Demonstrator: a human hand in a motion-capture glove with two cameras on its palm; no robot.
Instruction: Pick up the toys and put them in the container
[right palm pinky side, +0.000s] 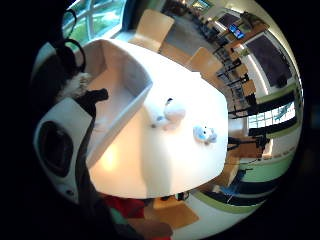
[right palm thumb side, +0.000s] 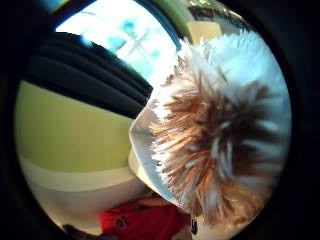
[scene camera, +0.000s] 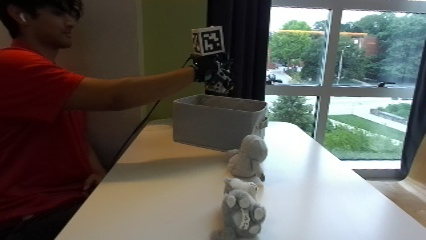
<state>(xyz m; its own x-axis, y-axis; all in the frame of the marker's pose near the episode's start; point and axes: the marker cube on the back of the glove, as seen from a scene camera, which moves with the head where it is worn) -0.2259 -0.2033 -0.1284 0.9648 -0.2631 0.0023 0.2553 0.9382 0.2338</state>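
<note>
Black-gloved, the right hand (scene camera: 212, 74) hangs in the outside view just above the grey container (scene camera: 218, 121) at the far end of the white table (scene camera: 333, 190), its fingers curled round a dark-and-white furry toy (scene camera: 221, 80), while two grey plush toys (scene camera: 247, 156) (scene camera: 239, 212) sit on the tabletop nearer the camera. From the little-finger side, the container (right palm pinky side: 132, 82) appears open below the palm, with the two plush toys (right palm pinky side: 167, 114) (right palm pinky side: 204, 133) lying apart on the table (right palm pinky side: 165, 165) beside it. From the thumb side, the furry toy (right palm thumb side: 225, 135) fills the field, its brown-and-white bristly fur close against the palm.
</note>
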